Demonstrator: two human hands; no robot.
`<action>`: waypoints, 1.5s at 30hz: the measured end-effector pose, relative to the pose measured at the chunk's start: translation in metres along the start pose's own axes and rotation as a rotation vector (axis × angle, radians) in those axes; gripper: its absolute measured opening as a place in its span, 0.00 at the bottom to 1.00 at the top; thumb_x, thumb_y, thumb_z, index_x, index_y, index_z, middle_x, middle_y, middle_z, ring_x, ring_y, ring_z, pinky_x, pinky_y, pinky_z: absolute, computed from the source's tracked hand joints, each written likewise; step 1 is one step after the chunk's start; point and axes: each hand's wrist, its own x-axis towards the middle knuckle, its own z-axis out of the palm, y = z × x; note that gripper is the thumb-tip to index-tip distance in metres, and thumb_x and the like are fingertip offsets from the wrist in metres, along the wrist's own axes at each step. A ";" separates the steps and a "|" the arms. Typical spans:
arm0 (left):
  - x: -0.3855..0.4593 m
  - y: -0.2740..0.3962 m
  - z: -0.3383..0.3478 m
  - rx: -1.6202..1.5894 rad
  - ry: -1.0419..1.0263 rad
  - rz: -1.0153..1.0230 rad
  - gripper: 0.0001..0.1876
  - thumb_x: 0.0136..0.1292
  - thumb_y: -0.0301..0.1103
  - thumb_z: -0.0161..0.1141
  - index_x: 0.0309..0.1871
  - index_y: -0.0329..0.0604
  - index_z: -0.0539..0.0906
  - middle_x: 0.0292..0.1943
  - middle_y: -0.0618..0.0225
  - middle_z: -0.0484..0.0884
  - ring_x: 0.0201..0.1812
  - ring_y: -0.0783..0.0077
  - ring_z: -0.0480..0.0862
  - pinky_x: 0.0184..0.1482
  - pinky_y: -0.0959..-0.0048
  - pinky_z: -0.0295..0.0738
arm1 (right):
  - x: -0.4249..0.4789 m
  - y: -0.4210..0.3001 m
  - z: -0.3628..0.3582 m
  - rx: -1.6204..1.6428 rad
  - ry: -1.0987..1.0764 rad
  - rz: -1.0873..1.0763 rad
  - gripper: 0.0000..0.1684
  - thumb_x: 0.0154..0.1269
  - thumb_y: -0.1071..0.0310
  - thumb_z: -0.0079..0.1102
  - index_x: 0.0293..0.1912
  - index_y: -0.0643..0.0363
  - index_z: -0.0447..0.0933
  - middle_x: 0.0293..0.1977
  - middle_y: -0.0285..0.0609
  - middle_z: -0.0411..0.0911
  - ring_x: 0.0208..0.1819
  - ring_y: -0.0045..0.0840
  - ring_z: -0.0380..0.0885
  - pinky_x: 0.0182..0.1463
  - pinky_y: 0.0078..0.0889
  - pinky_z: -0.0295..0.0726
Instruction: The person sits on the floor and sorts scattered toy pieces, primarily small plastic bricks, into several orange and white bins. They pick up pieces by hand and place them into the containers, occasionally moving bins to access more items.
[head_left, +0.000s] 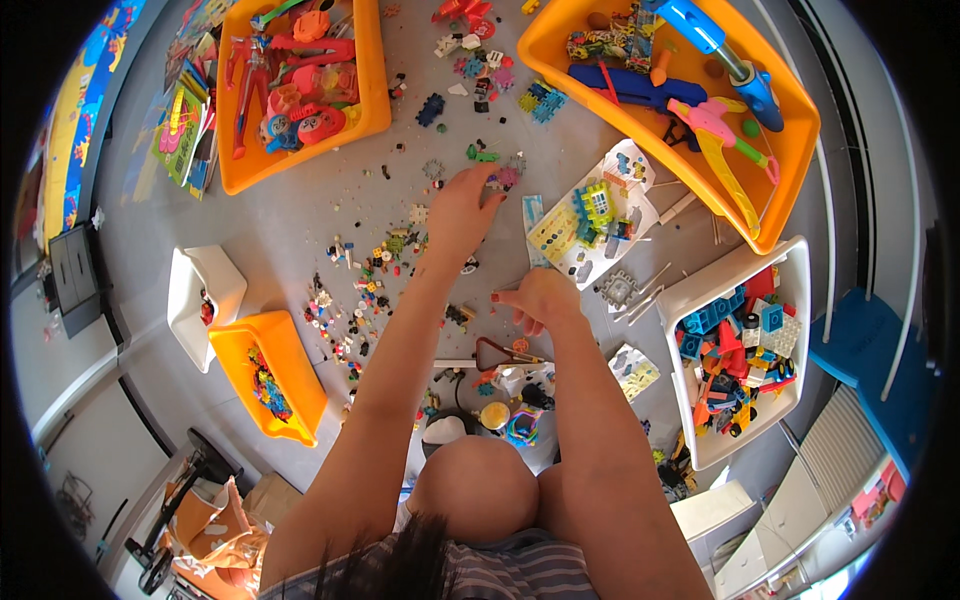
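My left hand (463, 214) reaches out over the grey floor, its fingertips at a purple gear-shaped toy piece (508, 177); whether they touch or grip it I cannot tell. A green toy piece (486, 157) lies just beyond the fingers. Lower right, my right hand (541, 297) is held low above the floor with its fingers partly curled; whether it holds anything is not clear. Beside it lies a printed sheet (562, 232) bearing a lime and blue block build (598, 205). Small building-toy pieces (375, 277) are scattered left of my left forearm.
Orange bins of toys stand at the upper left (379, 90) and upper right (806, 135). A white bin (679, 397) of building blocks is at the right. A small orange bin (304, 375) and a white one (217, 270) lie left. Cotton swabs (641, 304) lie right of my right hand.
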 end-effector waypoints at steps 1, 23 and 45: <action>0.001 -0.007 0.004 0.004 0.025 0.017 0.14 0.62 0.30 0.65 0.52 0.44 0.81 0.37 0.61 0.82 0.28 0.64 0.80 0.33 0.67 0.75 | -0.001 -0.001 0.001 0.001 0.007 -0.013 0.30 0.63 0.38 0.59 0.22 0.56 0.83 0.16 0.33 0.81 0.18 0.17 0.81 0.30 0.20 0.80; 0.014 0.016 -0.013 -1.493 0.140 -0.519 0.09 0.69 0.30 0.58 0.49 0.40 0.80 0.31 0.72 0.78 0.28 0.79 0.74 0.32 0.72 0.75 | -0.001 -0.001 -0.002 -0.014 -0.010 -0.017 0.31 0.65 0.39 0.57 0.24 0.57 0.84 0.18 0.35 0.82 0.20 0.18 0.82 0.33 0.22 0.81; 0.012 -0.003 0.038 -0.029 0.108 -0.135 0.13 0.61 0.35 0.65 0.43 0.39 0.74 0.24 0.63 0.79 0.24 0.64 0.79 0.27 0.66 0.71 | 0.001 0.001 0.002 -0.007 0.007 -0.023 0.31 0.64 0.38 0.59 0.21 0.56 0.83 0.16 0.34 0.82 0.19 0.17 0.82 0.30 0.21 0.81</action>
